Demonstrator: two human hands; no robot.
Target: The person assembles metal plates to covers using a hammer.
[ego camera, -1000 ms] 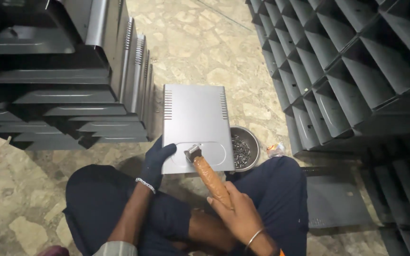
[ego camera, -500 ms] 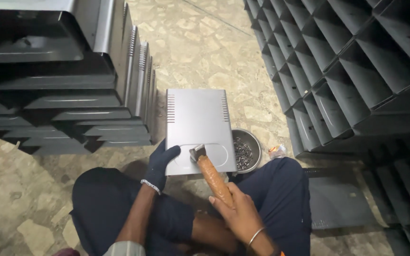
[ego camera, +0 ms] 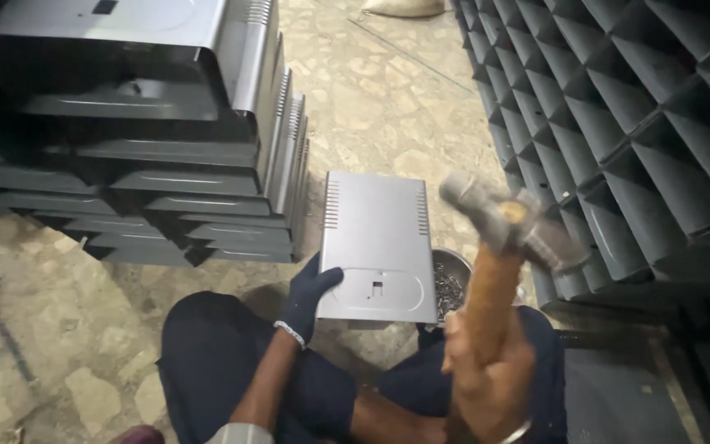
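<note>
The right hand (ego camera: pixel 486 382) is bare and closed tight around the wooden handle of a hammer (ego camera: pixel 499 247), gripping it low on the shaft. The hammer stands nearly upright, raised in front of the camera, its metal head blurred and tipped toward the right, above the level of the panel.

The left hand (ego camera: pixel 310 296) wears a dark glove with a pale band at the wrist. Its fingers are spread and pressed against the near left corner of a grey metal panel (ego camera: pixel 378 238), thumb on top of the edge, steadying it rather than wrapping around it. The panel lies flat on the floor in front of the person's folded legs, with vent slots along both long sides and a small cut-out near the near end.

Just to the right of the panel, partly hidden behind the hammer handle, sits a round metal bowl (ego camera: pixel 451 275) holding small dark fasteners.

To the left rises a stack of grey metal covers (ego camera: pixel 166 148), well apart from the hands. To the right stands a wall of dark stacked covers (ego camera: pixel 618 123) set on edge. The stone floor (ego camera: pixel 388 90) runs between the two stacks.
</note>
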